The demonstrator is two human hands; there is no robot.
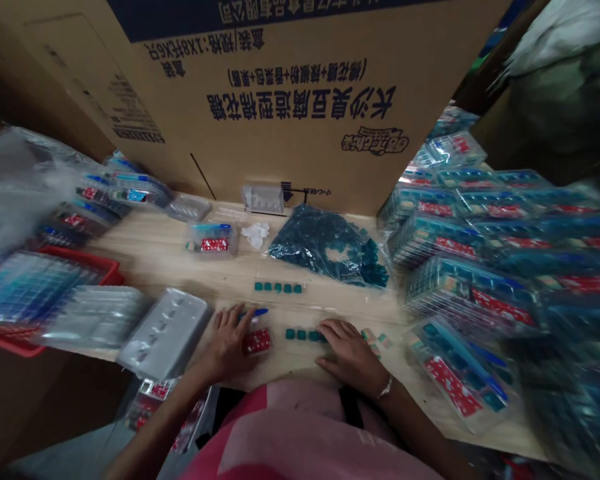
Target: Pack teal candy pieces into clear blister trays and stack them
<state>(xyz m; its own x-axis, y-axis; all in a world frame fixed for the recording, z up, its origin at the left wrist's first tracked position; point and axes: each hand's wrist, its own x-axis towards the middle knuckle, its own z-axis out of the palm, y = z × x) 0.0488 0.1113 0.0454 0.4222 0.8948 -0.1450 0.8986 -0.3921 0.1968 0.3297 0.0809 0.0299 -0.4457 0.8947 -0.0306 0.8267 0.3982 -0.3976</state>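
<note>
My left hand [225, 343] rests on the wooden tabletop [145, 260], its fingers over a blue plastic stick [256, 313], next to a small red-printed card [257, 342]. My right hand [347, 353] lies flat at the end of a short row of teal cubes [300, 335], close to several small tan-and-green tiles [375, 341]. Farther forward sits a second row of teal cubes [279, 287]. Behind it, a clear bag of teal cubes [325, 247] lies slumped open. A small clear packet [213, 240] holds blue sticks and a red card.
Clear packaged sets [460, 233] are piled high along the right. A grey moulded tray [165, 333] lies left of my left hand, beside a red basket [105, 267]. A large printed cardboard carton [300, 113] stands upright behind the table.
</note>
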